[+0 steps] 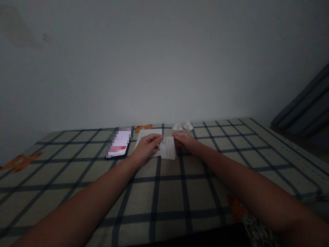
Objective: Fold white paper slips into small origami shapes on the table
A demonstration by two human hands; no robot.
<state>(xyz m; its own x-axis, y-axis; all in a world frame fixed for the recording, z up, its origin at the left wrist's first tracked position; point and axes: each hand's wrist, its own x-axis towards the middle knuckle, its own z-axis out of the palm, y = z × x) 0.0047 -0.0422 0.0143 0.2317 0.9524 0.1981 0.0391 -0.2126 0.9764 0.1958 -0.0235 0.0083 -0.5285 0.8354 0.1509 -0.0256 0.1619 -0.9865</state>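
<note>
A small white sheet of paper with faint writing hangs between my two hands. My left hand pinches its upper left corner between thumb and fingers. At the upper right corner, my right hand has its fingers closed on the edge. Behind my left hand lies a larger white sheet on the checked cloth, partly covered by that hand. Two small folded white paper pieces stand side by side just beyond my right hand.
Left of my hands a phone with a lit, partly blurred screen lies on the checked cloth. Orange bear figures are printed on the cloth. A plain wall rises behind, and dark folded fabric hangs at the right.
</note>
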